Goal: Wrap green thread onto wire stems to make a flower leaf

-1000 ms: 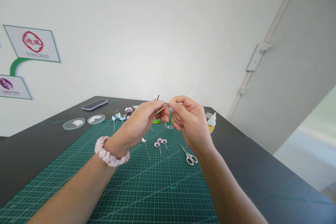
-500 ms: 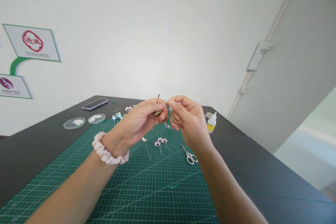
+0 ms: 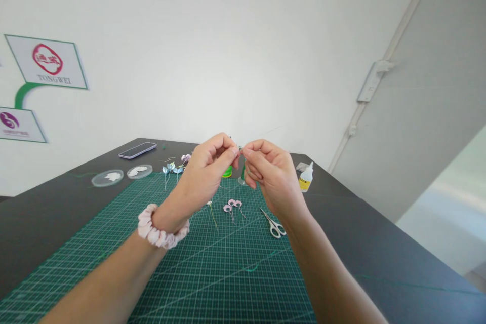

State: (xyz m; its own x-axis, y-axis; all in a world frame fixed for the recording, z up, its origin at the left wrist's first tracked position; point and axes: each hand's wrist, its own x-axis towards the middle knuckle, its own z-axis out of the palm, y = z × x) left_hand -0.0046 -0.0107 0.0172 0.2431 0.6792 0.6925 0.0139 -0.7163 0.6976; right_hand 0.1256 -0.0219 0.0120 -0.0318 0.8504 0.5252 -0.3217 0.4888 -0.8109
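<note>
My left hand [image 3: 210, 167], with a pale scrunchie [image 3: 161, 228] at its wrist, is closed in a pinch. What its fingertips hold is too small to make out. Almost touching it, my right hand [image 3: 271, 167] pinches a thin wire [image 3: 271, 129], whose fine end slants up to the right against the wall. Both hands are raised above the far part of the green cutting mat [image 3: 228, 273]. Below them lie small lilac petal pieces on wire stems [image 3: 232, 206] and a white bud on a green stem [image 3: 213, 212], partly behind my left hand.
White-handled scissors [image 3: 274, 225] lie on the mat at right, a glue bottle [image 3: 306, 178] beyond. A green spool [image 3: 227, 172] stands behind the hands. Blue flowers [image 3: 170, 168], shallow dishes [image 3: 107, 178] with white pieces and a phone [image 3: 137, 150] are at left.
My left hand has turned and its knuckles have risen, uncovering the green spool behind. The wire's far end has dipped and shifted left. My right hand has hardly moved.
</note>
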